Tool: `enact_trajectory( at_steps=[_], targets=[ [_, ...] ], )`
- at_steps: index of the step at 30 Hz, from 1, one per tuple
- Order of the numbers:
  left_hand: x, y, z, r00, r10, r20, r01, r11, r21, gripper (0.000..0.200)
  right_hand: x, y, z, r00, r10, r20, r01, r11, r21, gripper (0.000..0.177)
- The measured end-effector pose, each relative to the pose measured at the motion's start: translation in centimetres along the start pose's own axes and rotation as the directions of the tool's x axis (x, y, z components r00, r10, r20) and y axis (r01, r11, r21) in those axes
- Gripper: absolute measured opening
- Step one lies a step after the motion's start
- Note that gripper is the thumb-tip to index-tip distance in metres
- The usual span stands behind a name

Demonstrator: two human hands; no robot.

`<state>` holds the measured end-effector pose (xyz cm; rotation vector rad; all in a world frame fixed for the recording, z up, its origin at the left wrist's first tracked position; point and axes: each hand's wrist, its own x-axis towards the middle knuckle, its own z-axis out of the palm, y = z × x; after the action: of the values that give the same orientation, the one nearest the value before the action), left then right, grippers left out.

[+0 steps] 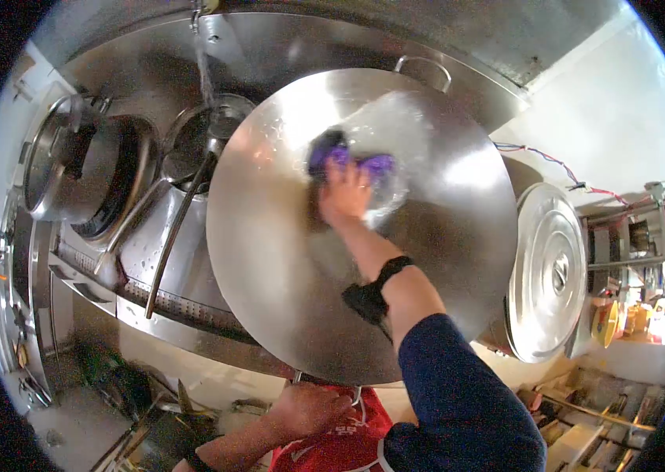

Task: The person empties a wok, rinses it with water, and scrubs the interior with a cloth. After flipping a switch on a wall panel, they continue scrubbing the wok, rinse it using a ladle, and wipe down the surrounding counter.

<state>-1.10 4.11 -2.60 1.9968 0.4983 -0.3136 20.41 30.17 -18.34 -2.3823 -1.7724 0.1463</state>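
Note:
A large, wide steel wok (435, 259) fills the middle of the head view, with a loop handle on its far rim and another on its near rim. Inside it, my right hand (346, 193) presses a purple cloth (376, 164) against the metal, fingers curled over it. Water and some suds (407, 134) lie around the cloth. A black band (380, 289) circles my right forearm. Down at the near rim, my left hand (309, 411) closes around the near loop handle, in front of a red garment. Its palm side is hidden.
Water (204, 71) runs from a tap at the back left. Ladles with long handles (171, 236) rest across pots beside the wok. A lidded pot (84, 169) stands further left. To the right leans a round metal lid (549, 271); wires (557, 164) hang above it.

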Motion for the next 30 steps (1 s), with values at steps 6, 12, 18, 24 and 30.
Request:
enact_trajectory(
  at_steps=[6, 12, 18, 24, 30],
  targets=[
    [0.5, 0.3, -0.3, 0.985, 0.153, -0.084, -0.137, 0.976, 0.172, 0.032, -8.2, -2.3, 1.8, 0.874, -0.374, 0.311, 0.314, 0.922, 0.227, 0.056],
    [0.9, 1.8, -0.9, 1.0, -0.015, -0.015, 0.018, 0.967, 0.253, 0.034, -18.1, 7.1, -3.8, 0.587, -0.542, 0.602, 0.434, 0.838, 0.331, 0.052],
    [0.7, 2.3, -0.2, 0.998, -0.022, -0.061, 0.039, 0.953, 0.302, 0.035, -18.1, 19.1, -15.8, 0.396, -0.353, 0.848, 0.441, 0.883, 0.162, 0.042],
    [1.2, 1.1, 0.1, 0.998, -0.01, -0.058, 0.025, 0.961, 0.276, 0.037, -7.3, 28.3, -18.2, 0.819, -0.333, 0.467, 0.51, 0.797, -0.325, 0.028],
    [1.9, 1.4, -0.4, 0.999, -0.026, -0.044, 0.037, 0.966, 0.258, 0.035, 0.6, 28.8, -20.5, 0.775, -0.497, 0.392, 0.629, 0.536, -0.563, 0.021]
  ],
)
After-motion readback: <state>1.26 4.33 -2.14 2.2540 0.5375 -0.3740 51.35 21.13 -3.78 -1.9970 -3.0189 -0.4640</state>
